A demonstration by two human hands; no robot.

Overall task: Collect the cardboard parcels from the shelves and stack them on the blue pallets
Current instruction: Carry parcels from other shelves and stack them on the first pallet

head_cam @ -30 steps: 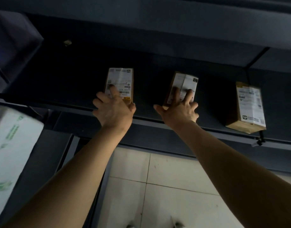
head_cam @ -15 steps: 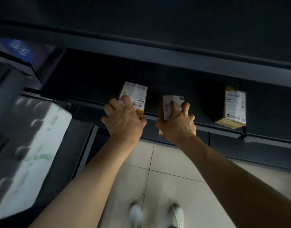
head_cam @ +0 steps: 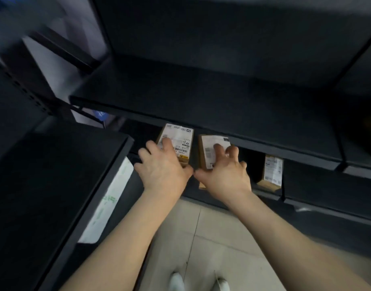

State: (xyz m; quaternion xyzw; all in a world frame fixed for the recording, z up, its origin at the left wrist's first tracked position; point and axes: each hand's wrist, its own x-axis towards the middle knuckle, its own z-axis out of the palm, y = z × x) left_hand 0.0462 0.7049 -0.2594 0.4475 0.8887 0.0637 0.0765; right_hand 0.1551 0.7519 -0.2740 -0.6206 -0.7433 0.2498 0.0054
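under the dark upper shelf [head_cam: 201, 97], on the lower shelf [head_cam: 270, 193] of the black racking, three small cardboard parcels lie in a row with white shipping labels facing up. the left hand [head_cam: 162, 166] lies palm down on the left parcel [head_cam: 177, 141], its fingers [head_cam: 166, 143] stretched forward and slightly spread over the label, the thumb out to the right by the box's near corner; whether the fingers curl round any edge cannot be told. just to its right, the right hand [head_cam: 224, 173] rests on the middle parcel [head_cam: 212, 150], fingers bent and spread like a claw on the label, the thumb pointing left so that its tip nearly meets the left thumb. this middle parcel sits askew, and its near end juts past the shelf's front edge below the hand. the two parcels lie close side by side with a narrow dark gap between them. the third parcel [head_cam: 271, 172] rests farther right on the same shelf, apart from both hands and untouched, partly under the upper shelf's front lip. both bare forearms reach up from the bottom of the view. at left, a white package with green print [head_cam: 111, 198] lies on a neighbouring dark rack [head_cam: 54, 175]. below, pale floor tiles [head_cam: 212, 238] and the tips of two white shoes [head_cam: 198, 283] show. no blue pallet can be seen from this angle, and the picture is somewhat blurred.
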